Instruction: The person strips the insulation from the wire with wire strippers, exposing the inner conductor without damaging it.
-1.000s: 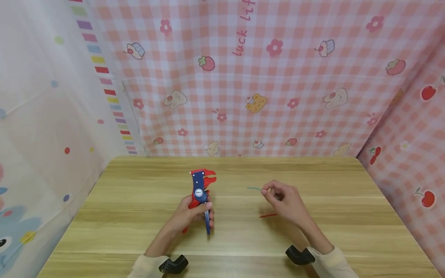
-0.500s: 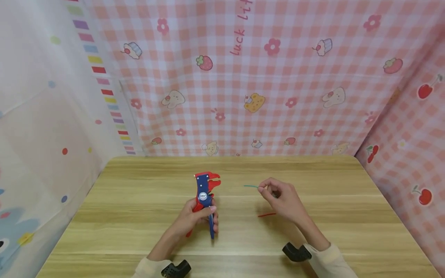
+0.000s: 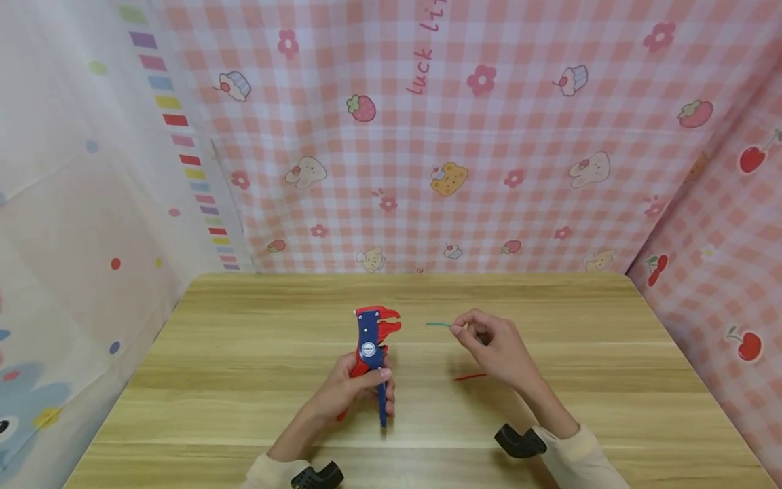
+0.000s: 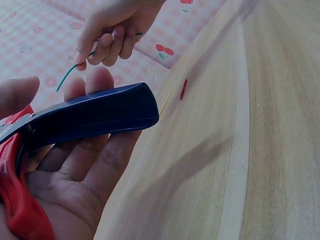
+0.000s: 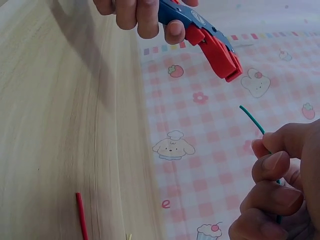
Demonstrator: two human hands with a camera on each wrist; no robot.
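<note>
My left hand (image 3: 349, 392) grips a red and blue wire stripper (image 3: 369, 333) by its handles, the thumb over the blue handle (image 4: 100, 111). The stripper's red jaws point right and stand apart. Opposite them, my right hand (image 3: 496, 345) pinches a green wire (image 3: 437, 324) between thumb and forefinger. One end of that wire sticks out toward the jaws, with a small gap between. The other end runs back through the curled fingers (image 5: 272, 195) and is partly hidden in the right wrist view.
On the wooden table (image 3: 244, 353), a short red wire (image 3: 469, 376) lies below my right hand. A yellow wire (image 4: 166, 101) lies near it in the left wrist view. A checked pink cloth (image 3: 519, 136) hangs behind the table's far edge.
My left hand has moved right with the wire stripper. My right hand has shifted slightly left with the green wire, so the gap between wire and stripper is narrower.
</note>
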